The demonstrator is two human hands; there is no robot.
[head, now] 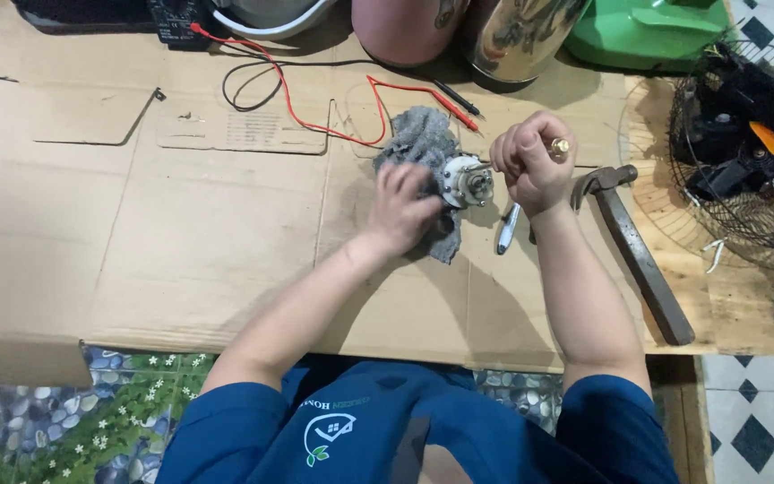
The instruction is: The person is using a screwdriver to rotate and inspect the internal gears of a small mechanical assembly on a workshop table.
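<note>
My left hand presses a grey rag around a small round motor part and holds it on the cardboard sheet. My right hand is a closed fist around a screwdriver with a brass-coloured end, its tip at the motor part. Both hands sit near the middle of the back of the sheet.
A hammer lies right of my right forearm, and a pen-like tool lies between my hands. Red and black test leads trail at the back. Metal pots, a green casing and a wire fan guard stand at the back right.
</note>
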